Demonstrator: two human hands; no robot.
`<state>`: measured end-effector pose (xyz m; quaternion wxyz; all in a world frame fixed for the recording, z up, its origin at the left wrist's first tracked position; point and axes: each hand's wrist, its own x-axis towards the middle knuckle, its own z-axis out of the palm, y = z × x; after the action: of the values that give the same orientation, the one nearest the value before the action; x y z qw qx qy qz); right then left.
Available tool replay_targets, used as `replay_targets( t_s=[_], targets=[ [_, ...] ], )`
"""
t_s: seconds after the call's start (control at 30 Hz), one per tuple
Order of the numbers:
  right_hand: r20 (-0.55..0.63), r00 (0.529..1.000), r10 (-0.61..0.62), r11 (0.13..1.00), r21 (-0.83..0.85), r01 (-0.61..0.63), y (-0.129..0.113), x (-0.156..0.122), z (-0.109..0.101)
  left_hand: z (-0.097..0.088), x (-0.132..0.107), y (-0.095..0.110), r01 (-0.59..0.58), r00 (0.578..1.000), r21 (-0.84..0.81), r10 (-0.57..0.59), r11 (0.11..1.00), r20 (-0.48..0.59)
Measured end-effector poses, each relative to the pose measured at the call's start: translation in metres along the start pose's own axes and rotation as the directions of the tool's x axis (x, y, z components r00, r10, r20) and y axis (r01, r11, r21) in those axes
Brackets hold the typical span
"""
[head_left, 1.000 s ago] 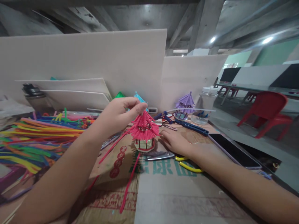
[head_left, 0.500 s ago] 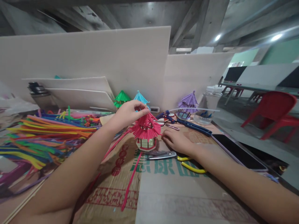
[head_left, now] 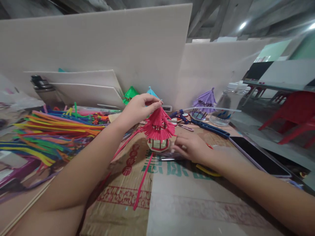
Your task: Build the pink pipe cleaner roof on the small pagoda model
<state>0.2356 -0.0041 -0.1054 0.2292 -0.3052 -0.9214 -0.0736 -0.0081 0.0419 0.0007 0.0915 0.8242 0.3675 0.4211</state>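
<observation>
- Centre of the frame: a red model pavilion (head_left: pixel 159 131) stands upright on the cardboard-covered tabletop (head_left: pixel 118 218).
- The left hand (head_left: pixel 145 105) reaches in from the lower left; its grip is narrow, thumb and fingers pinching the peak of the red roof.
- The right hand (head_left: pixel 190 147), right of centre, has bent fingers just beside the pavilion's base; whether its grip holds anything, I cannot tell.
- Beneath the right hand lie scissors with yellow handles (head_left: pixel 209 171), partly hidden.
- Below centre, a red strip (head_left: pixel 142 185) runs from near the base toward the lower edge.
- Left of the frame: a heap of coloured strips (head_left: pixel 61 126).
- Behind, green (head_left: pixel 131 93), blue (head_left: pixel 150 91) and purple pavilions (head_left: pixel 205 99).
- Right of the frame: a phone (head_left: pixel 259 157), lying flat.
</observation>
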Motion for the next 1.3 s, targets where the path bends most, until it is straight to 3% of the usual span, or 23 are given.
replay_targets(
  t_s=[0.1, 0.23, 0.33, 0.43, 0.53, 0.63, 0.7, 0.77, 0.83, 0.93, 1.03, 1.13, 1.23, 1.3],
  targets=[
    [0.166, 0.961, -0.223, 0.971, -0.046, 0.233, -0.041, 0.013, -0.003, -0.001, 0.000, -0.001, 0.000, 1.000, 0.002, 0.000, 1.000, 0.009],
    [0.278, 0.899, -0.339, 0.916, -0.121, 0.383, -0.076, 0.034, 0.013, -0.001, 0.000, -0.003, 0.003, 1.000, -0.017, -0.003, 1.000, 0.022],
    [0.277, 0.862, -0.425, 0.869, -0.141, 0.474, -0.080, 0.043, 0.029, -0.001, 0.001, -0.003, -0.006, 1.000, -0.033, 0.007, 0.999, 0.029],
    [0.190, 0.857, -0.479, 0.838, -0.193, 0.511, -0.077, 0.044, 0.028, -0.004, 0.001, -0.003, 0.007, 1.000, -0.044, -0.006, 0.999, 0.018],
    [0.028, 0.864, -0.503, 0.826, -0.281, 0.489, -0.072, 0.042, 0.002, -0.010, 0.000, 0.001, 0.007, 0.997, -0.080, -0.013, 0.997, -0.075],
    [-0.167, 0.834, -0.527, 0.811, -0.392, 0.434, -0.065, 0.042, -0.033, -0.019, -0.004, 0.011, -0.005, 0.990, -0.154, -0.017, 0.988, -0.142],
    [-0.270, 0.810, -0.520, 0.810, -0.456, 0.368, -0.058, 0.042, -0.052, -0.022, -0.008, 0.020, 0.001, 0.998, -0.190, -0.014, 0.982, -0.066],
    [-0.320, 0.810, -0.491, 0.818, -0.489, 0.303, -0.052, 0.043, -0.064, -0.021, -0.012, 0.030, 0.018, 0.993, -0.223, 0.009, 0.975, 0.120],
    [-0.325, 0.816, -0.479, 0.815, -0.510, 0.275, -0.048, 0.042, -0.069, -0.016, -0.015, 0.038, 0.065, 0.956, -0.279, 0.021, 0.958, 0.294],
    [-0.297, 0.806, -0.513, 0.772, -0.571, 0.281, -0.049, 0.041, -0.069, -0.007, -0.017, 0.044, 0.156, 0.930, -0.370, -0.010, 0.916, 0.367],
    [-0.277, 0.804, -0.526, 0.750, -0.598, 0.284, -0.051, 0.043, -0.067, -0.002, -0.016, 0.043, 0.213, 0.930, -0.429, -0.047, 0.878, 0.365],
    [-0.307, 0.821, -0.481, 0.817, -0.495, 0.294, -0.051, 0.045, -0.066, -0.003, -0.016, 0.042, 0.247, 0.937, -0.447, -0.094, 0.860, 0.336],
    [-0.370, 0.874, -0.315, 0.935, -0.278, 0.219, -0.050, 0.045, -0.068, -0.008, -0.015, 0.040, 0.209, 0.967, -0.469, -0.109, 0.858, 0.230],
    [-0.286, 0.948, -0.141, 0.984, -0.143, 0.103, -0.048, 0.040, -0.070, -0.012, -0.015, 0.037, 0.162, 0.982, -0.445, -0.099, 0.881, 0.161]
  ],
)
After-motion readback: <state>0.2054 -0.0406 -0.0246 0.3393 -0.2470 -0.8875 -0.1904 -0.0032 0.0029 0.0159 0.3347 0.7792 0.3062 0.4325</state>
